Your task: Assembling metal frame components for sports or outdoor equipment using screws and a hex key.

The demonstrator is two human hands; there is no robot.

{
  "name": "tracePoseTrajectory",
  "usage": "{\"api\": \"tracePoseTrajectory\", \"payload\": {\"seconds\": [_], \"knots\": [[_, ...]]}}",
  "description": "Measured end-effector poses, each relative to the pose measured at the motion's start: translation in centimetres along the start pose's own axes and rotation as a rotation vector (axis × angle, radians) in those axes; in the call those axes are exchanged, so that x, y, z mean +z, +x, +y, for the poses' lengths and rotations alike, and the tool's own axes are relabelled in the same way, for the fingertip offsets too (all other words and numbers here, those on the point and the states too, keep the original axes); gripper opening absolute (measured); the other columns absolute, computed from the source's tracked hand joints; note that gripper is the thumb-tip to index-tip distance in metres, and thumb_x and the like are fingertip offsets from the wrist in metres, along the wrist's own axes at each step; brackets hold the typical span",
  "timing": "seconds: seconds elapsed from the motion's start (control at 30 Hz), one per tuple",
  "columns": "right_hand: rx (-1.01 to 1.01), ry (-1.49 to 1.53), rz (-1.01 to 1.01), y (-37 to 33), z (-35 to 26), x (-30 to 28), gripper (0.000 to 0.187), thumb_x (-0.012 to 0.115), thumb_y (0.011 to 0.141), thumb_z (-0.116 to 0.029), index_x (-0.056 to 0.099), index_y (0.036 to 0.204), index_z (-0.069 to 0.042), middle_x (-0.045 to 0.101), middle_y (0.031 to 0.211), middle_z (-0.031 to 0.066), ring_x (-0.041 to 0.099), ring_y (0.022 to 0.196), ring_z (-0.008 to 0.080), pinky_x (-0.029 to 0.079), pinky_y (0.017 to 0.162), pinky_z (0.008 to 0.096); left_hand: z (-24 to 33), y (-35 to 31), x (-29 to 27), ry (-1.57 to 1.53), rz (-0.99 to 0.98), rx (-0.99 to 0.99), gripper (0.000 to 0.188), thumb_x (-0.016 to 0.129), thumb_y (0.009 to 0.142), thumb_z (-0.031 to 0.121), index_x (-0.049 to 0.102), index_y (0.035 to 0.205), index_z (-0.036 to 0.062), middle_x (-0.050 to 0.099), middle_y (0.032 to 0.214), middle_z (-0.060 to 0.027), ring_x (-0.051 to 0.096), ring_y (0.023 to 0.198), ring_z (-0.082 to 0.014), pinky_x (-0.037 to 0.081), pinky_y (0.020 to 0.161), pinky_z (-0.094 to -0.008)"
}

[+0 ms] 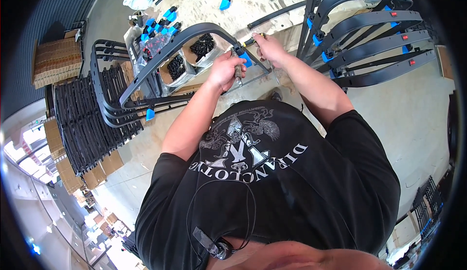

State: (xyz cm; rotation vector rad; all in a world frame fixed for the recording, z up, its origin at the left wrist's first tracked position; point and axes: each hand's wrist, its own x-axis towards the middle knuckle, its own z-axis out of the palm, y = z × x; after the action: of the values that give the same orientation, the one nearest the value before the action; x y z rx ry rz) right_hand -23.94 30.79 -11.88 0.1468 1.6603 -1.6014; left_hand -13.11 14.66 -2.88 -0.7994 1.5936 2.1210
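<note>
A curved black tubular frame (180,36) arches in front of me, its right end fitted with a blue piece (247,60). My left hand (224,69) is closed at that end, around a grey metal hand tool (238,75) whose exact kind I cannot make out. Just right of it, my right hand (270,48) closes around a yellow-and-black tool handle (251,41) pointing toward the frame end. What the handle's tip touches is too small to tell. Open boxes of black plastic parts (202,47) and small black pieces (175,69) sit under the arch.
Several finished-looking curved frames (369,41) stand at the right. A worn wooden bench (262,7) lies ahead, carrying blue-and-black end pieces (224,1) and a black bar (277,13). On the left are stacked black bars (80,119) and flat cardboard (57,63).
</note>
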Motion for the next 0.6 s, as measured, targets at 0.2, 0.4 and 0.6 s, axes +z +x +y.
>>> {"api": "tracePoseTrajectory", "payload": {"seconds": [0.2,0.4,0.6], "knots": [[-0.115,0.060,0.044,0.8,0.2,-0.4,0.047,0.054,0.102,-0.047,0.058,0.094,-0.002,0.058,0.072,0.0072,0.048,0.052,0.0146,0.037,0.046,0.0334,0.0,-0.2,0.7,0.034,0.036,0.016,0.017,0.063,0.094,0.005,0.058,0.108,-0.0025,0.065,0.089,-0.0105,0.063,0.070,-0.0163,0.052,0.057,-0.0295],[0.163,0.028,0.012,-2.1,-2.9,0.4,0.042,0.051,0.103,-0.051,0.055,0.098,-0.010,0.050,0.070,0.0029,0.032,0.047,0.0112,0.027,0.042,0.0311,0.9,0.1,0.3,0.084,0.031,-0.032,0.018,0.065,0.093,0.007,0.059,0.107,-0.0028,0.065,0.082,-0.0091,0.063,0.066,-0.0163,0.051,0.053,-0.0301],[0.106,-0.144,0.130,-0.9,-1.9,1.3,0.059,0.046,0.103,-0.051,0.064,0.100,0.005,0.066,0.084,0.0208,0.063,0.070,0.0316,0.048,0.062,0.0439,1.1,0.7,0.4,0.354,0.034,-0.260,0.013,0.064,0.093,0.012,0.064,0.094,-0.0008,0.062,0.073,-0.0080,0.060,0.056,-0.0174,0.048,0.048,-0.0310]]}}
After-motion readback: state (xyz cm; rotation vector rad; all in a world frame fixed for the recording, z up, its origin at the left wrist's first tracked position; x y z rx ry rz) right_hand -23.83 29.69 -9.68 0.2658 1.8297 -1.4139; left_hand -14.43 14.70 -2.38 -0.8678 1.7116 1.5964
